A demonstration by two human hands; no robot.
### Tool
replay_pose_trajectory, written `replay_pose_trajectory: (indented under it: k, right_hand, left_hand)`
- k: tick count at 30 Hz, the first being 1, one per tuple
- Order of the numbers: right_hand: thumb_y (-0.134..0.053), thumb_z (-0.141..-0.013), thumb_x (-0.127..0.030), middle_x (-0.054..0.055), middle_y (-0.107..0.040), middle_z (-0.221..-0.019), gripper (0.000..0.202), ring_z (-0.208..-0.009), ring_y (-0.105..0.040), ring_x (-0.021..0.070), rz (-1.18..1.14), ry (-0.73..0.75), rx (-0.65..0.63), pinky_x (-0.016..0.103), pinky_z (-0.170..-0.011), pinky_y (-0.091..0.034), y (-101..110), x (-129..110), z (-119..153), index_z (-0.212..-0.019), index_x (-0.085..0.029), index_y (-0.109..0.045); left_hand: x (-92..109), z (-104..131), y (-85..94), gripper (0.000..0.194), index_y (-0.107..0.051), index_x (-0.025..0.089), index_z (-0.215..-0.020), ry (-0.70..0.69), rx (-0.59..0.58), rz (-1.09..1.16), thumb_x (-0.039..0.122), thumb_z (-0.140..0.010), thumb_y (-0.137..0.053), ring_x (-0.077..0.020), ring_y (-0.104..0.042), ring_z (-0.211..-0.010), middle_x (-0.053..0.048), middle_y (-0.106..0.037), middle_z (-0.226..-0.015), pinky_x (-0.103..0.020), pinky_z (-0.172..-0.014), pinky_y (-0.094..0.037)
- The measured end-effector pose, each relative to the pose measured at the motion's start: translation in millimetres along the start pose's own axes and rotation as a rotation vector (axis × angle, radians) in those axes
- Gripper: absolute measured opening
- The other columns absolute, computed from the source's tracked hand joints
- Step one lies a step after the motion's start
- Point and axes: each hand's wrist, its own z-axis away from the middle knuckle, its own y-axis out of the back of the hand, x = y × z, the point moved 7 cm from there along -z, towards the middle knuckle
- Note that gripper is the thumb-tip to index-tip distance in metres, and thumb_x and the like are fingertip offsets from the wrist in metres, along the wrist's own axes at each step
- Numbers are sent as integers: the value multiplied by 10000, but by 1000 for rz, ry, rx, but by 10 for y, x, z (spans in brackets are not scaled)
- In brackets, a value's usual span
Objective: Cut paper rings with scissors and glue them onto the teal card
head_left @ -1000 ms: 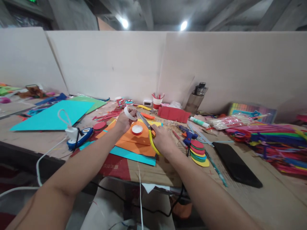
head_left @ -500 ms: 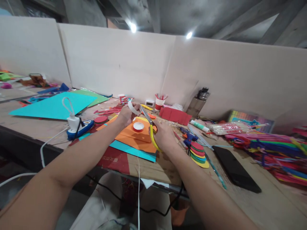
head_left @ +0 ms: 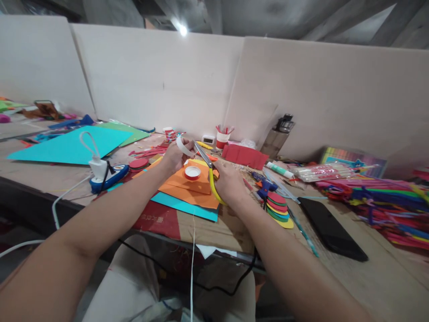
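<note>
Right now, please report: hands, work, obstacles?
Left hand holding white strip. Right hand gripping yellow-handled scissors, blades near left fingers. Round red-rimmed piece below, on orange sheets.

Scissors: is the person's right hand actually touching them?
Touching. The head view shows the right hand closed around the yellow handle of the scissors, with no gap between skin and handle.

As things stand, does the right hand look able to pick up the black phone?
Probably not yet: the right hand is holding the yellow-handled scissors. Otherwise, the phone lies uncovered to its right.
</note>
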Motion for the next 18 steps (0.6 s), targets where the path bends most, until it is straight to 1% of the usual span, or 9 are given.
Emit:
replay_pose_trajectory:
  k: [6,9,15,18]
  right_hand:
    - [-455,-881,-210,121,-639,-1107,312,-1015,-602,242,24,14,10,304,-821,-439,-13,-9,-24,-1153,-204,-608]
    - [-456,-884,-221,118,-646,-1067,306,-995,-604,245,37,21,14,305,-799,-437,-13,-22,-33,-1147,-205,-611]
    - [-449,-866,-171,127,-643,-1118,327,-1023,-604,239,16,34,8,299,-814,-436,-1,-42,-38,-1150,-191,-610]
    - [-451,-853,-154,127,-646,-1123,340,-1034,-605,243,12,31,2,303,-823,-437,2,-41,-38,-1152,-191,-609]
  left_hand:
    - [24,-14,3,247,-539,132,-623,-24,-36,6,212,-759,-729,-60,-504,-492,14,-556,-565,-179,-448,-387]
    - [20,-28,25,252,-537,134,-622,-8,-33,6,221,-772,-721,-62,-504,-490,14,-547,-562,-185,-454,-391]
    - [13,-42,40,241,-548,134,-636,26,-8,13,229,-773,-723,-72,-525,-487,13,-540,-554,-182,-437,-394]
    - [12,-36,33,247,-539,136,-639,48,5,10,226,-765,-731,-57,-504,-461,31,-517,-535,-169,-426,-394]
